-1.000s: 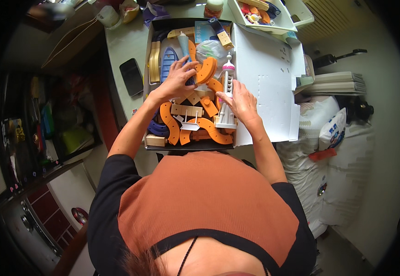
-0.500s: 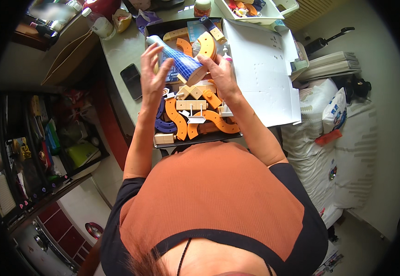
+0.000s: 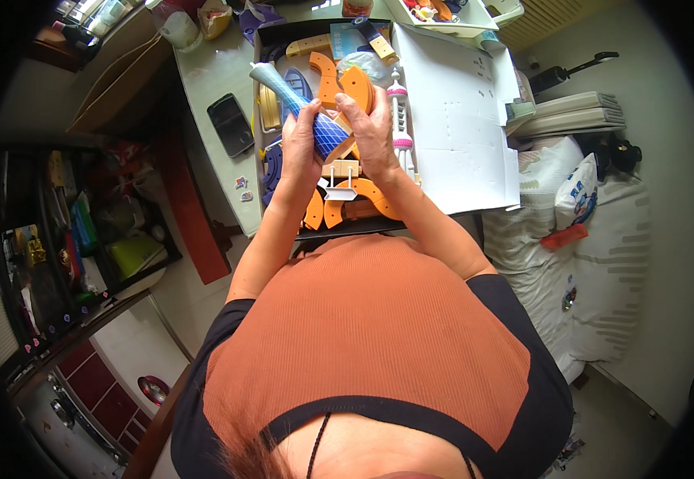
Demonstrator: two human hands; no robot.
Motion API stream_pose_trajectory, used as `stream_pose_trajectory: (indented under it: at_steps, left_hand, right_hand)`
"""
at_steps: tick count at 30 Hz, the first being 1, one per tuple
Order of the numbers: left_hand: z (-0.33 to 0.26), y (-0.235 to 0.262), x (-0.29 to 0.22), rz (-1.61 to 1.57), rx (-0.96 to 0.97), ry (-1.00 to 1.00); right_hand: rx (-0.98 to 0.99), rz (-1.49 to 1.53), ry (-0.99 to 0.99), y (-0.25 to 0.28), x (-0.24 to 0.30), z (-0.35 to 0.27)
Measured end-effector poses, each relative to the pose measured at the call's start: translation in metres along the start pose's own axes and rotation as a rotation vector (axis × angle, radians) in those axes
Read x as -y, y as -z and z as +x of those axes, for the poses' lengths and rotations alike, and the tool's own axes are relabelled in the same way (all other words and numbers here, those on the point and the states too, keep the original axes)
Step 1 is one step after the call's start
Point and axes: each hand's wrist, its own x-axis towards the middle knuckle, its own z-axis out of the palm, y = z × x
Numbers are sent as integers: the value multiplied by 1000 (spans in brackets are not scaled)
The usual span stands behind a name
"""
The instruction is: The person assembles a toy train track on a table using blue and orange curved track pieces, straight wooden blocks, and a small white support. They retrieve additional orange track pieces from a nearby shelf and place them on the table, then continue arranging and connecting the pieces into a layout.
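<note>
Orange S-shaped track (image 3: 371,195) by near edge of box (image 3: 355,231), next to white stemmed piece (image 3: 341,193). Then up above box's middle: blue-checked flared tower (image 3: 329,137), gripped from both sides! Left hand (image 3: 302,144) wrapped round shaft, nearer narrow tip; right hand (image 3: 372,136) curled at wide wooden base. Long axis slanting, tip toward box's far left corner, base toward near right. Along right edge, white-and-pink tower (image 3: 400,113). Farther, orange curve (image 3: 356,82) just past right hand, touching or not, cannot tell; clear bag (image 3: 375,70) beyond.
</note>
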Motion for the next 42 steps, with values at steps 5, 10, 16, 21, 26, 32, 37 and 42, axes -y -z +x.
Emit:
stream_pose_trajectory:
  at_steps: [5,10,16,21,26,32,37,42]
  left_hand:
    - [2,8,-8,92,-7,50]
    - [2,13,-8,130,-37,52]
    - [7,17,0,143,9,40]
    - [-4,12,1,360,56,-94]
    - [-38,-6,15,215,123,-93]
    - [-46,-10,20,312,105,-172]
    - [-50,-12,32,361,26,-183]
    - [-39,-25,38,117,-61,-112]
  right_hand:
    - [-28,-24,-31,-2,-15,-8]
    - [65,2,-108,8,-23,-4]
    - [62,91,-149,14,-23,-9]
    - [-63,290,-268,17,-16,-20]
    - [-147,180,-69,14,-5,-23]
    - [-193,120,-71,18,-14,-28]
    - [-142,293,-209,36,-12,-19]
    - [-320,6,141,22,-22,-10]
